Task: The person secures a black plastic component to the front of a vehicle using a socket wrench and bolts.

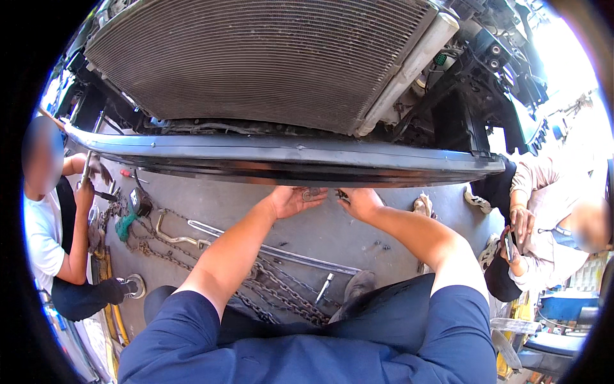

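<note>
Both my hands are just below the long black bumper beam [288,152] across the front of a car. My left hand [295,201] is palm up with its fingers stretched out. A greyish patch shows on those fingers; I cannot tell whether it is a small part or grime. Close beside it, my right hand [362,203] has its fingers closed in a pinch. A small dark piece [343,194] shows at the fingertips, too small to name. The beam's lower edge is right above both hands.
Above the beam stands a finned radiator [262,61]. Chains [281,291], a long metal bar [281,248] and a small silver tool [324,288] lie on the grey floor. A person [64,237] crouches at left with a rod; another [543,217] sits at right holding a phone-like object.
</note>
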Motion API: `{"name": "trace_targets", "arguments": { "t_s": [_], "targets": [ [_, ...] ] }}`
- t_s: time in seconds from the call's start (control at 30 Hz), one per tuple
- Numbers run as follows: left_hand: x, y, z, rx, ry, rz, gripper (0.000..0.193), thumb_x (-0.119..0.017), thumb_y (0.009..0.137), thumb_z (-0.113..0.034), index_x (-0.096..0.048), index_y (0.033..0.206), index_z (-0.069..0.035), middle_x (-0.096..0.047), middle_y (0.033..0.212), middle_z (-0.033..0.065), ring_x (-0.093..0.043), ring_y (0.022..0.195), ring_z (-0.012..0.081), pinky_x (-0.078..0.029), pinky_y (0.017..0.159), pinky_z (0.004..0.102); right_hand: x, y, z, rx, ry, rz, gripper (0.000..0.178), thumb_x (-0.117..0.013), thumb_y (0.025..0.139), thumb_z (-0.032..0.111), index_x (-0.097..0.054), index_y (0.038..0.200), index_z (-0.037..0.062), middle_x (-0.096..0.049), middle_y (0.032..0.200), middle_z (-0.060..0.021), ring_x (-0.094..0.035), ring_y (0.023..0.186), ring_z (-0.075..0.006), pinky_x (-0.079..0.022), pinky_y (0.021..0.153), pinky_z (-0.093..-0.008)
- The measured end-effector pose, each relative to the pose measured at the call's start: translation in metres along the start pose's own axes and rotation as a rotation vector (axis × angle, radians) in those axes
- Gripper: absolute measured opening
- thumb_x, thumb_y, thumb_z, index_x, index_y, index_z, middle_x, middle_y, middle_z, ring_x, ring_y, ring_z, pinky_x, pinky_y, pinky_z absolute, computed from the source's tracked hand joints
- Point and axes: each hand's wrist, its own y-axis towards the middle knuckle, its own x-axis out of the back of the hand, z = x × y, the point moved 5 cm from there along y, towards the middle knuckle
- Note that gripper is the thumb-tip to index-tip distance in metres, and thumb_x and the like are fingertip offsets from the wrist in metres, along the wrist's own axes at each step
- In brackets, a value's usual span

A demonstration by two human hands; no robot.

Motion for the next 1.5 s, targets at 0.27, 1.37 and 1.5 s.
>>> {"name": "trace_targets", "arguments": {
  "t_s": [0.27, 1.37, 1.5],
  "targets": [
    [0.004, 0.005, 0.007, -0.007, 0.09, 0.135, 0.048, -0.052, 0.098, -0.012, -0.043, 0.141, 0.004, -0.055, 0.138, 0.0189, -0.052, 0.129, 0.032, -0.04, 0.113, 0.0435, -0.012, 0.0, -0.013, -0.065, -0.011, 0.021, 0.038, -0.063, 0.09, 0.03, -0.059, 0.121, 0.0094, -0.068, 0.101, -0.0217, -0.065, 0.096, -0.0408, -0.052, 0.083, -0.0499],
    [0.015, 0.018, 0.024, -0.1, 0.279, -0.199, 0.025, -0.057, 0.1, -0.016, -0.062, 0.117, 0.002, -0.068, 0.107, 0.0107, -0.067, 0.093, 0.0209, -0.057, 0.085, 0.0338, -0.006, 0.016, 0.002, -0.084, 0.294, -0.174, 0.03, -0.076, 0.083, 0.027, -0.07, 0.106, 0.0081, -0.072, 0.089, -0.0127, -0.069, 0.081, -0.0299, -0.054, 0.073, -0.0393],
    [0.013, 0.019, 0.023, -0.147, 0.349, -0.221, 0.024, -0.057, 0.1, -0.016, -0.063, 0.115, 0.001, -0.069, 0.103, 0.0089, -0.067, 0.091, 0.0196, -0.056, 0.084, 0.033, 0.003, 0.013, 0.009, -0.09, 0.287, -0.197, 0.03, -0.077, 0.083, 0.022, -0.069, 0.11, 0.0087, -0.072, 0.087, -0.0108, -0.07, 0.078, -0.0267, -0.055, 0.072, -0.0366]
  ]
}}
